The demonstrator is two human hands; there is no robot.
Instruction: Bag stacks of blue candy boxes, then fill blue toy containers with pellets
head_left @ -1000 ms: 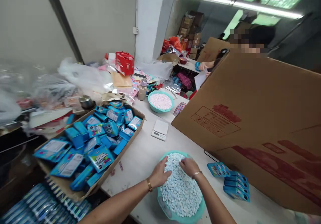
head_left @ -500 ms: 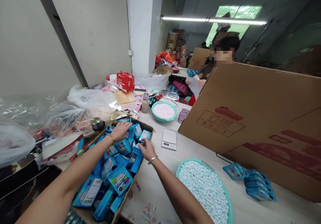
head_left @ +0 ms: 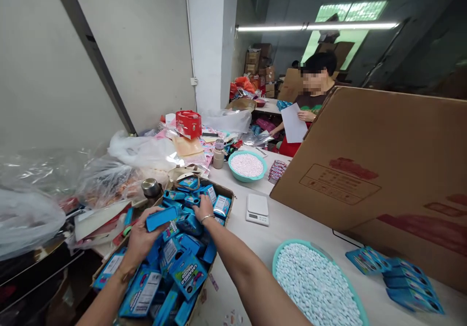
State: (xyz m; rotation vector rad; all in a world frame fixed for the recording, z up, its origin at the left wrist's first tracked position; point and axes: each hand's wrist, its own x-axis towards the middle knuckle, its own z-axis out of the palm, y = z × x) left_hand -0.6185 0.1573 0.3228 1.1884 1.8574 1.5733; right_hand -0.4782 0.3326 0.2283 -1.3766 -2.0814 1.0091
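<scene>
An open cardboard carton on the left is heaped with small blue printed candy boxes. Raised above its left side, my left hand is closed around one blue box, held with a plain blue face up. My right hand reaches down among the boxes near the carton's far end. Its fingers are bent inward against the boxes, and whatever lies between the fingertips is hidden.
Right of the carton are a white scale, a teal basin of pale blue candies and stacked blue packs. Farther back stand a basin of pinkish candies and a large cardboard box. A co-worker holds white paper.
My left hand has come back toward me and lifted a blue box from the pile. The right hand has shifted slightly left over the boxes. The co-worker shows more fully.
</scene>
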